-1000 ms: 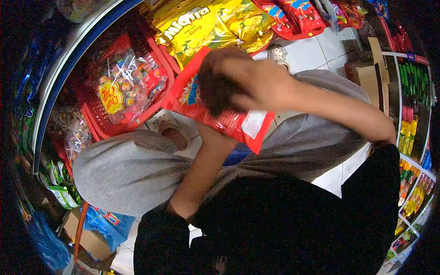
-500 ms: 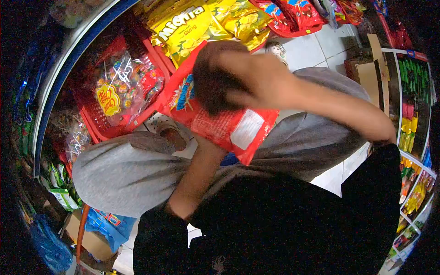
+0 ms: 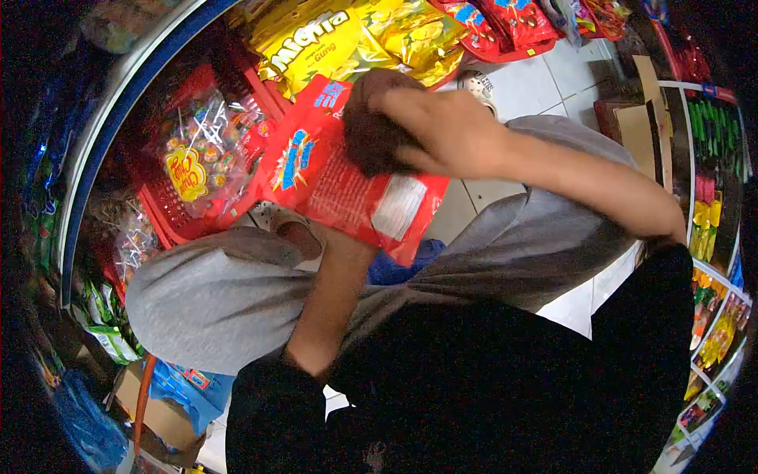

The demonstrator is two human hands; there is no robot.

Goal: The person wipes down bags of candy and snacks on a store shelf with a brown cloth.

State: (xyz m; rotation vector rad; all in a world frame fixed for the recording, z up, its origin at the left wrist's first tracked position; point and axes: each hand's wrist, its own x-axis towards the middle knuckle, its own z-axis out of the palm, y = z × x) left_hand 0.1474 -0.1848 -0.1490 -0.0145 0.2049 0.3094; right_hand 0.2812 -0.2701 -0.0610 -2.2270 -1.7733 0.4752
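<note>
A red candy bag with blue lettering and a pale label lies tilted over my lap. My right hand grips a dark brown cloth, bunched up and pressed on the bag's upper right side. Beneath the bag is my left hand, its fingers hidden; only the wrist and forearm come out below the bag's lower edge.
A red basket with lollipop bags stands at the left. Yellow candy bags lie at the top, with another red tray beside them. Cardboard and hanging packets are at the right.
The red bag has shifted left and turned, showing more of its upper end. My right hand and the cloth have moved slightly, staying on the bag. More blue material shows below it.
</note>
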